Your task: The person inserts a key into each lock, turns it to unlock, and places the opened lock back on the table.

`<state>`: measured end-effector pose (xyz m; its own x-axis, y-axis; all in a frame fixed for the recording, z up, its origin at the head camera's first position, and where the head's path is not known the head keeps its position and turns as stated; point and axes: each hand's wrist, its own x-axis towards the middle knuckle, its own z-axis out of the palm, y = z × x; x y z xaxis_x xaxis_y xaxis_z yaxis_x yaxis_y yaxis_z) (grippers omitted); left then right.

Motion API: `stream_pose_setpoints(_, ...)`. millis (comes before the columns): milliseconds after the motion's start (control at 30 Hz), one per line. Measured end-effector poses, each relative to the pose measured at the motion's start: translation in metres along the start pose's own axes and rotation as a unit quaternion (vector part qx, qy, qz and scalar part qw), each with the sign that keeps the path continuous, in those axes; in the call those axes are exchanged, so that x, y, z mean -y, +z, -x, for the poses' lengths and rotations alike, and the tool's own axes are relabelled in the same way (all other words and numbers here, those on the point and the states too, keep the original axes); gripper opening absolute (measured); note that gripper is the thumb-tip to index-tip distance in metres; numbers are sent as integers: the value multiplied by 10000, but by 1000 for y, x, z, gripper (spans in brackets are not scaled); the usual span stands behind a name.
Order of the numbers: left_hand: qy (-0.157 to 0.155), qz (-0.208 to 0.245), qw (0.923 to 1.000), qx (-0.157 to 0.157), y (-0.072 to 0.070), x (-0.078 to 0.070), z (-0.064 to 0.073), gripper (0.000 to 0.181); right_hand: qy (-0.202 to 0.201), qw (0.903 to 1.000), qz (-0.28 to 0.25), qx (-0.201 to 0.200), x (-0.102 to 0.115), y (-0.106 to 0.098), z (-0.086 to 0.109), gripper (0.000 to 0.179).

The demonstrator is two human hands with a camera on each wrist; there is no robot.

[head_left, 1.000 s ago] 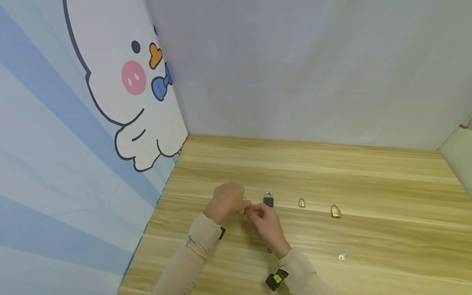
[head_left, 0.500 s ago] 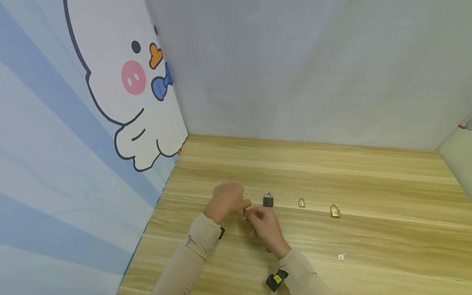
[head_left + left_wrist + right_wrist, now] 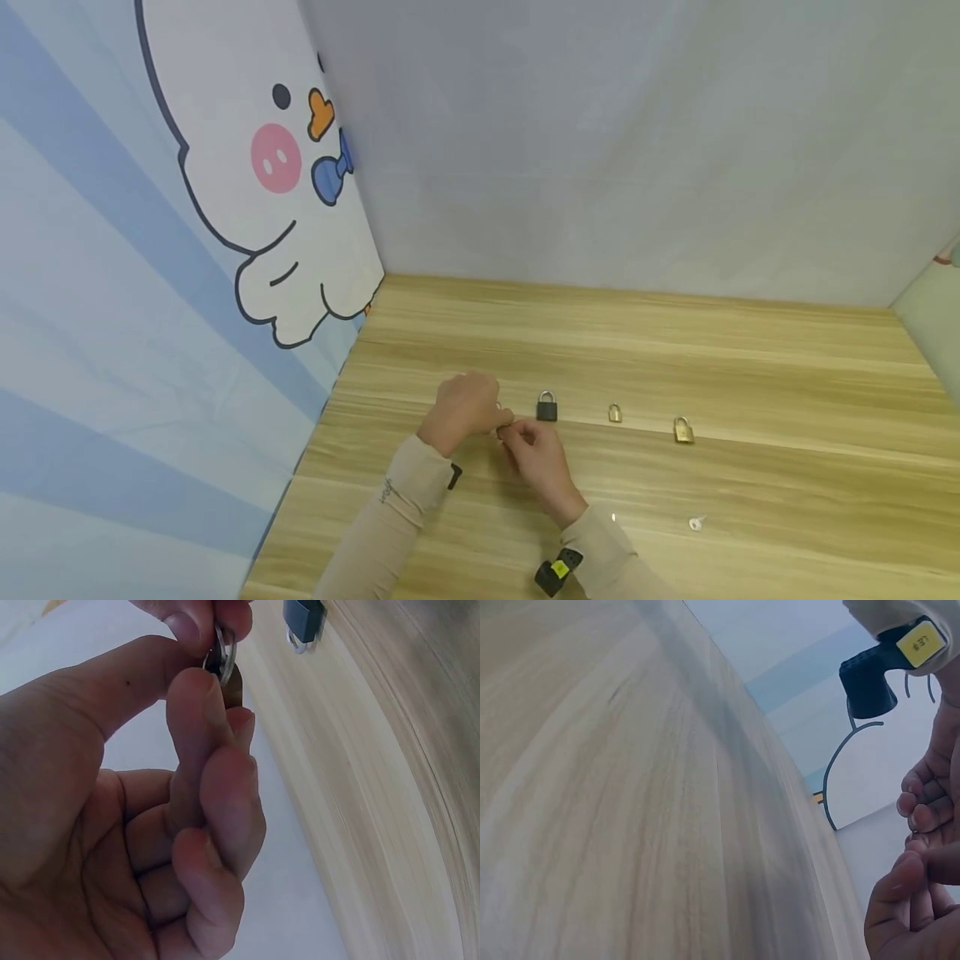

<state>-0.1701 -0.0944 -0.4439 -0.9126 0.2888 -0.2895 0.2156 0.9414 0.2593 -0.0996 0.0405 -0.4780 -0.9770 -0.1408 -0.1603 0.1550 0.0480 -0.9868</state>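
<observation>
Metal loop (image 3: 231, 655) and brass-coloured piece (image 3: 235, 688), partly hidden, sit where left hand (image 3: 465, 408) and right hand (image 3: 543, 467) meet, the left pinching the piece, the right the loop. Rightward on the wood-grain surface (image 3: 750, 358) lie a black padlock (image 3: 547, 411), a small brass padlock (image 3: 615, 415) and a larger brass padlock (image 3: 683, 433).

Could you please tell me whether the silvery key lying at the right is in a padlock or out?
Out: in the head view, the key lies on the table, apart from the nearest brass padlock.
</observation>
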Motion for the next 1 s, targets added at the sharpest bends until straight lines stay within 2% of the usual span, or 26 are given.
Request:
stream_pose_setpoints(100,18,3,10000,-11,0,-1,0,45,-34,9999,-86,-83,-3,2,-1,20)
stream_pose_setpoints(333,50,-88,9999,-59,0,-3,1,47,-18,9990,-373,-262,-37,5,-16,21)
stream_pose_setpoints(567,150,-47,9998,-156,-1,-5,1,48,-92,9958,-859,-304,-46,7,-19,21)
stream_pose_setpoints(733,246,126,9994,-226,-3,-6,2,45,-11,9885,-1484,-271,-47,8,-21,21)
stream_pose_setpoints(1000,353,319,9986,-224,-5,-6,1,43,289,9673,-2512,-178,-48,10,-22,17)
